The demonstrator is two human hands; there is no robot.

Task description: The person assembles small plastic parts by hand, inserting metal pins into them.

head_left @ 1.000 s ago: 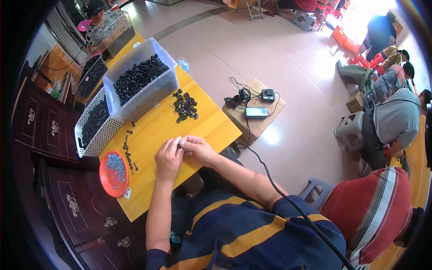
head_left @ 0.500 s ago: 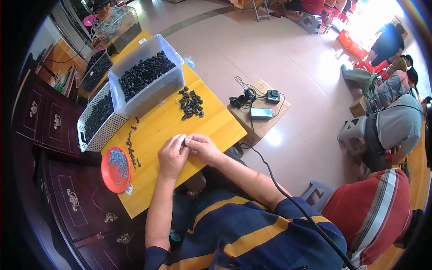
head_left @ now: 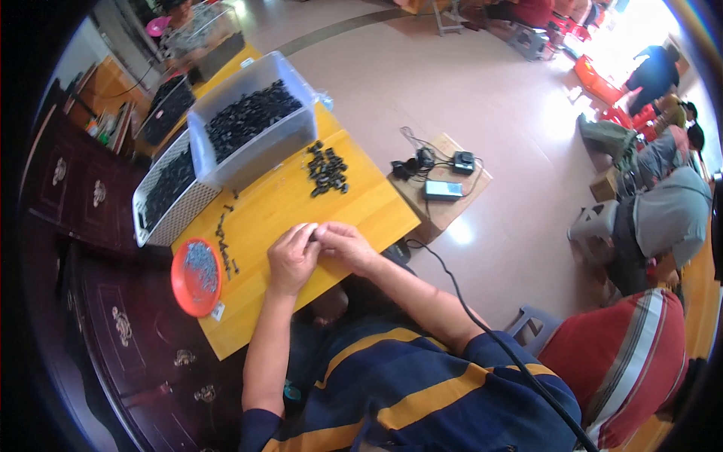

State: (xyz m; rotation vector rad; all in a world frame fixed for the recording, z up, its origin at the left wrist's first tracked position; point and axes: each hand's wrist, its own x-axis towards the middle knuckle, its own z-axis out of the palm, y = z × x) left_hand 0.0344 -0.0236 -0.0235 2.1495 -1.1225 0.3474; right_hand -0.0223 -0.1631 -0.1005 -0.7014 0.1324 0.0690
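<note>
Above the near edge of the yellow wooden table (head_left: 286,215), my left hand (head_left: 293,258) and my right hand (head_left: 343,245) meet with fingertips pinched together. Between them is a small black part (head_left: 312,236), mostly covered by the fingers. Beyond my hands lies a loose pile of black plastic parts (head_left: 327,169). Left of my left hand, a row of small dark pieces (head_left: 224,239) runs along the table. An orange-red plate (head_left: 181,290) of small bluish-grey pins (head_left: 202,264) sits at the table's left edge.
A translucent bin (head_left: 263,151) heaped with black parts and a white perforated basket (head_left: 181,207) of dark parts stand at the far left. Dark wooden drawers (head_left: 113,294) flank the table. Right of it, a cardboard box (head_left: 444,207) bears cabled devices. Several people sit around.
My two hands stay together with the small part between them, the fingers shifting only slightly. The whole view has tilted a little.
</note>
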